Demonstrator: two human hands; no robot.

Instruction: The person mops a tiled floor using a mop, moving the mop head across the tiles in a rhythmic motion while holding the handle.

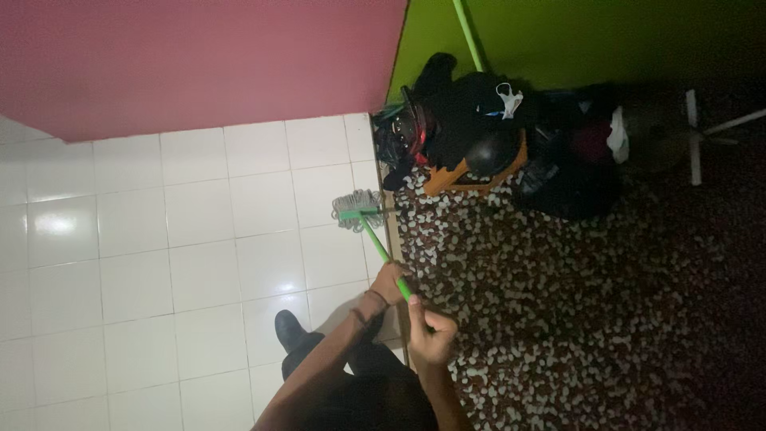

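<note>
I hold a mop with a green handle (381,254) in both hands. My left hand (390,282), with a dark band on its wrist, grips the handle lower down, nearer the mop head. Behind it, my right hand (432,335) is closed around the handle's upper end. The grey stringy mop head (358,209) rests on the white tiled floor (199,239), right beside the edge of a dark speckled carpet (558,303). My black shoe (289,328) stands on the tiles just below my left arm.
A pile of black bags and clothes (479,120) with a helmet (403,132) and an orange object (471,179) lies against the green wall (598,36). A second green pole (468,33) leans there. A white stand (698,136) sits at right. A pink wall (199,60) borders the tiles.
</note>
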